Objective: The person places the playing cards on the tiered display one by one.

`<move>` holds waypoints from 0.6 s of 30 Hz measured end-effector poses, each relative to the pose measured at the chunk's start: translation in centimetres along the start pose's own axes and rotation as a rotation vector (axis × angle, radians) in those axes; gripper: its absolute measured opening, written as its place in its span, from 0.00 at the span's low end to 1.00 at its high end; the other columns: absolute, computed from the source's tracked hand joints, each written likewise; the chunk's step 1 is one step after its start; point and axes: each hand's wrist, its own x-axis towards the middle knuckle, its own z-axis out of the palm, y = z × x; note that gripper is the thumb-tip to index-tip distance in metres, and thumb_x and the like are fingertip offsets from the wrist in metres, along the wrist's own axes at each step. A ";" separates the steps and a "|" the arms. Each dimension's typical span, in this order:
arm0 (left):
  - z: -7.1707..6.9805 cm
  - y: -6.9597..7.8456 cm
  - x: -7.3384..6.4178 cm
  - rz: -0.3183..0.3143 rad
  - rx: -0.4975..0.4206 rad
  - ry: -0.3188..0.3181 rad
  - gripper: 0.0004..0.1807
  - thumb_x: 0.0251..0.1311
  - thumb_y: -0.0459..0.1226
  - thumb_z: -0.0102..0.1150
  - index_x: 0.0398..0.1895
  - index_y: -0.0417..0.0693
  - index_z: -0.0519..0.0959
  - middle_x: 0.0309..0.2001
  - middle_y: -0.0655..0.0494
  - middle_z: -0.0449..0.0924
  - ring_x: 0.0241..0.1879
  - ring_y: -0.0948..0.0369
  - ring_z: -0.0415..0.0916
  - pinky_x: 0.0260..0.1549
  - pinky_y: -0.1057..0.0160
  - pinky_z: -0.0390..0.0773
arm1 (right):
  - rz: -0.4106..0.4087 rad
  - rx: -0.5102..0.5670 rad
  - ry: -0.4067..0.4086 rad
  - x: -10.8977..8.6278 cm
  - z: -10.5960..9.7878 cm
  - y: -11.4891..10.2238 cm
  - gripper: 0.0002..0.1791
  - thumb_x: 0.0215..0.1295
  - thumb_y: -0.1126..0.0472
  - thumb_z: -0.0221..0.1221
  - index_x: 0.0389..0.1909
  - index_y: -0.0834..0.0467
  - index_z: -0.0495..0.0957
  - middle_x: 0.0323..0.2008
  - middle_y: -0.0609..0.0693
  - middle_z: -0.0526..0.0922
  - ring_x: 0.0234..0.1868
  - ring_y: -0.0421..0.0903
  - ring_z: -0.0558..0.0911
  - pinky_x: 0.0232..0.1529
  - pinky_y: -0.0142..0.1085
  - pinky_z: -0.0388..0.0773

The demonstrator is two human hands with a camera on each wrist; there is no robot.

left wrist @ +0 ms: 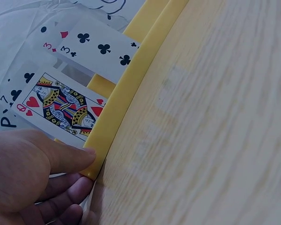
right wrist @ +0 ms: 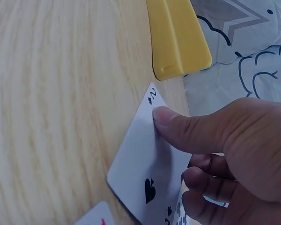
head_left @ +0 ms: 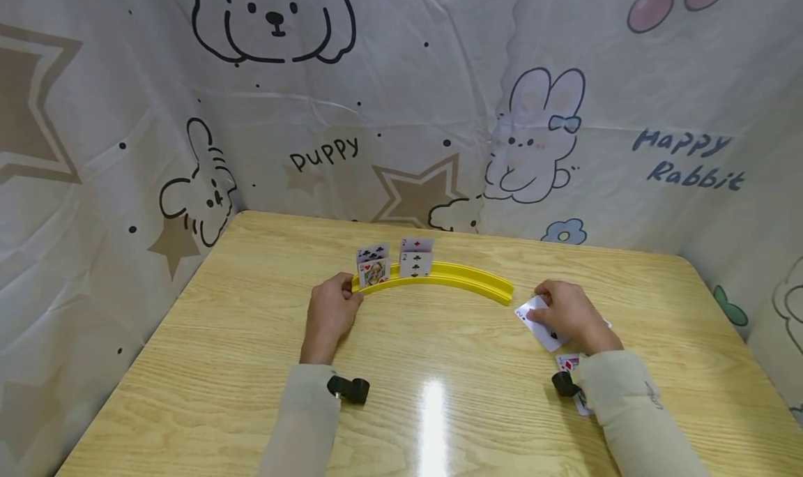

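My left hand (head_left: 331, 316) grips the left end of a curved yellow card holder (head_left: 470, 280) between thumb and fingers. In its slots stand a queen of hearts (left wrist: 61, 105) before a seven of clubs (left wrist: 19, 91), and beside them a three of clubs (left wrist: 100, 49) before a three of diamonds (left wrist: 50, 40). Off the holder's right end, my right hand (head_left: 574, 316) pinches a two of spades (right wrist: 143, 164), face up and tilted, thumb on its face. The fingers behind that card are partly hidden.
A red-marked face card (head_left: 567, 362) lies on the wooden table (head_left: 439, 351) below my right wrist, partly covered by it. Another card (right wrist: 180, 216) shows behind the two of spades. A printed cloth (head_left: 439, 114) hangs behind the table and at its sides.
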 end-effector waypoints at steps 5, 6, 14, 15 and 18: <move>0.0 0.0 0.1 0.003 -0.003 0.001 0.19 0.62 0.34 0.67 0.56 0.37 0.80 0.43 0.46 0.84 0.41 0.54 0.80 0.40 0.54 0.79 | -0.005 0.008 0.009 -0.2 -0.4 -0.2 0.23 0.63 0.59 0.69 0.53 0.67 0.77 0.44 0.60 0.78 0.41 0.54 0.74 0.41 0.44 0.75; 0.0 0.0 0.1 0.004 -0.005 0.002 0.19 0.62 0.33 0.67 0.56 0.37 0.80 0.43 0.45 0.84 0.41 0.54 0.80 0.40 0.54 0.79 | -0.003 0.016 0.011 -0.3 -0.5 -0.3 0.21 0.63 0.60 0.69 0.51 0.66 0.77 0.44 0.59 0.78 0.40 0.53 0.75 0.39 0.43 0.75; 0.0 0.1 0.1 0.001 -0.011 -0.002 0.19 0.62 0.33 0.67 0.56 0.37 0.80 0.43 0.45 0.84 0.41 0.54 0.80 0.41 0.54 0.79 | -0.037 0.019 0.019 -0.8 -1.3 -0.8 0.10 0.65 0.65 0.66 0.44 0.64 0.78 0.39 0.57 0.78 0.37 0.52 0.76 0.32 0.38 0.76; 0.0 0.1 0.1 0.001 -0.010 -0.002 0.19 0.62 0.33 0.67 0.56 0.37 0.80 0.43 0.45 0.84 0.41 0.54 0.80 0.40 0.54 0.79 | -0.041 0.018 0.016 -0.9 -1.4 -0.8 0.10 0.66 0.65 0.65 0.44 0.64 0.78 0.38 0.57 0.78 0.36 0.52 0.75 0.32 0.38 0.75; 0.1 0.0 0.1 -0.008 -0.008 -0.006 0.19 0.62 0.33 0.67 0.56 0.38 0.80 0.43 0.45 0.84 0.41 0.54 0.80 0.40 0.55 0.79 | -0.064 0.020 0.016 -1.2 -1.7 -0.9 0.08 0.67 0.65 0.64 0.42 0.63 0.77 0.37 0.56 0.78 0.35 0.52 0.75 0.32 0.38 0.75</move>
